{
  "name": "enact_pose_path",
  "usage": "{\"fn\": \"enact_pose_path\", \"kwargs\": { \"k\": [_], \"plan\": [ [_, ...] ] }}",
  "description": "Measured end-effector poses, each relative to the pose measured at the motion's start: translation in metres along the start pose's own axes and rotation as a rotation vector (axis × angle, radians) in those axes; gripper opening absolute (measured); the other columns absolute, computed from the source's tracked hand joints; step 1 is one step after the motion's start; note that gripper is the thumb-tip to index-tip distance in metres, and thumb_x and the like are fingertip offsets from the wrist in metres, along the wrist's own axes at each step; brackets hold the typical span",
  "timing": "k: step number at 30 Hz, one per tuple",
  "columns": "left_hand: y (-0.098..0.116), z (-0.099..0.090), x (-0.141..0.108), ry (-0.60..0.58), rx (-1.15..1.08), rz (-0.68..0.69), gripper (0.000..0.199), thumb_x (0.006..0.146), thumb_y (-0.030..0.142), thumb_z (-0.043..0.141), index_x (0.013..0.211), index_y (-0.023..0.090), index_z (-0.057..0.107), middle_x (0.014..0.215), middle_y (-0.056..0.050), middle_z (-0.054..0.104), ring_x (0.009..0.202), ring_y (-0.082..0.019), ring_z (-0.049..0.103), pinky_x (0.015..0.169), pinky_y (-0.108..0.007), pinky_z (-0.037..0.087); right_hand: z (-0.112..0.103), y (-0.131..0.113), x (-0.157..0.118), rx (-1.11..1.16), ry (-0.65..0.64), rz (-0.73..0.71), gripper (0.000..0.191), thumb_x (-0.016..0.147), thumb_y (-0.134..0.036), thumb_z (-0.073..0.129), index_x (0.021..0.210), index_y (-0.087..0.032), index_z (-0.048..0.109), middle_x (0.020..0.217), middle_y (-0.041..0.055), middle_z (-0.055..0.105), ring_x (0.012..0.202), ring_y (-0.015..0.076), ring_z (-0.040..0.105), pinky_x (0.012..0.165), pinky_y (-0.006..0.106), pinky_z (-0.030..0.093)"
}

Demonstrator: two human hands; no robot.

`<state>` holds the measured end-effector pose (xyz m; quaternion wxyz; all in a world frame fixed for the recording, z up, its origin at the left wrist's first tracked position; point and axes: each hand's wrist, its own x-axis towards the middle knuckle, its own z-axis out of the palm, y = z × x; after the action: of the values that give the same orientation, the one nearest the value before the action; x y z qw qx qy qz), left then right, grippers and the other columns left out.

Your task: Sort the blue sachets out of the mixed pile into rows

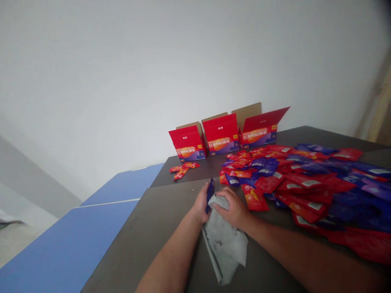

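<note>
My left hand (202, 203) pinches the dark blue packet (211, 191), at eleven o'clock from the grey cloth (225, 242) my right hand (233, 206) squeezes, and it looks light, soft and maybe slippery, so its edges seem best to hold.

3 cartons (221, 144) stand in a row at the tabletop's (161, 215) back. A sachet cluster (181, 171) lies before the leftmost carton (190, 152); a sachet heap (305, 183) spreads at right, with a cloth (227, 242) left of it.
</note>
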<state>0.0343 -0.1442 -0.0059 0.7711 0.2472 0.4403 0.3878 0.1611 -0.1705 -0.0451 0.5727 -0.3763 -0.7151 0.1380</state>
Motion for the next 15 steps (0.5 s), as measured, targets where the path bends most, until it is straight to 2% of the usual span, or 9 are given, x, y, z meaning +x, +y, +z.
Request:
{"fn": "enact_pose_path", "kwargs": {
  "k": [1, 3, 6, 7, 11, 15],
  "plan": [
    [-0.003, 0.002, 0.002, -0.008, 0.007, 0.025, 0.045, 0.079, 0.057, 0.053, 0.081, 0.013, 0.064, 0.056, -0.002, 0.059, 0.058, -0.016, 0.059, 0.062, -0.026, 0.047, 0.0, -0.003, -0.003, -0.001, -0.05, -0.051, 0.023, 0.074, -0.025, 0.063, 0.095, -0.021, 0.056, 0.09, 0.0045, 0.057, 0.087, 0.0188, 0.057, 0.078, 0.032, 0.047],
    [-0.008, 0.006, 0.005, -0.033, 0.019, 0.146, 0.039, 0.08, 0.048, 0.056, 0.096, 0.014, 0.065, 0.066, -0.002, 0.064, 0.069, -0.018, 0.062, 0.074, -0.027, 0.047, 0.001, -0.007, -0.005, -0.002, -0.057, -0.076, 0.023, 0.074, -0.024, 0.062, 0.096, -0.021, 0.056, 0.091, 0.0045, 0.057, 0.088, 0.0186, 0.056, 0.078, 0.032, 0.047],
    [-0.014, 0.011, 0.006, -0.082, 0.052, 0.315, 0.041, 0.081, 0.038, 0.058, 0.117, 0.018, 0.059, 0.084, -0.002, 0.069, 0.08, -0.017, 0.063, 0.083, -0.027, 0.045, 0.0, -0.002, 0.0, 0.004, 0.074, 0.049, 0.022, 0.075, -0.029, 0.061, 0.095, -0.02, 0.055, 0.091, 0.0054, 0.058, 0.087, 0.0195, 0.057, 0.079, 0.033, 0.047],
    [-0.015, 0.011, 0.005, -0.103, 0.083, 0.313, 0.043, 0.081, 0.038, 0.058, 0.12, 0.02, 0.058, 0.088, -0.003, 0.069, 0.081, -0.017, 0.063, 0.083, -0.028, 0.045, -0.001, 0.0, 0.002, 0.01, 0.123, 0.125, 0.023, 0.076, -0.032, 0.061, 0.094, -0.019, 0.055, 0.09, 0.0058, 0.059, 0.086, 0.0199, 0.057, 0.078, 0.033, 0.047],
    [-0.01, 0.008, -0.006, -0.158, 0.287, 0.143, 0.048, 0.08, 0.045, 0.057, 0.124, 0.023, 0.055, 0.091, -0.004, 0.069, 0.074, -0.019, 0.063, 0.068, -0.028, 0.048, -0.005, 0.011, 0.013, 0.106, 0.253, 0.441, 0.031, 0.075, -0.045, 0.06, 0.091, -0.018, 0.056, 0.083, 0.0055, 0.063, 0.076, 0.0206, 0.06, 0.068, 0.033, 0.048],
    [0.004, 0.003, -0.019, -0.202, 0.35, 0.147, 0.046, 0.082, 0.04, 0.057, 0.126, 0.026, 0.054, 0.079, -0.001, 0.066, 0.049, -0.009, 0.053, 0.049, -0.019, 0.041, -0.008, 0.015, 0.018, 0.216, 0.347, 0.608, 0.038, 0.072, -0.05, 0.06, 0.092, -0.017, 0.058, 0.079, 0.0046, 0.065, 0.069, 0.0202, 0.061, 0.06, 0.03, 0.048]
  ]
}}
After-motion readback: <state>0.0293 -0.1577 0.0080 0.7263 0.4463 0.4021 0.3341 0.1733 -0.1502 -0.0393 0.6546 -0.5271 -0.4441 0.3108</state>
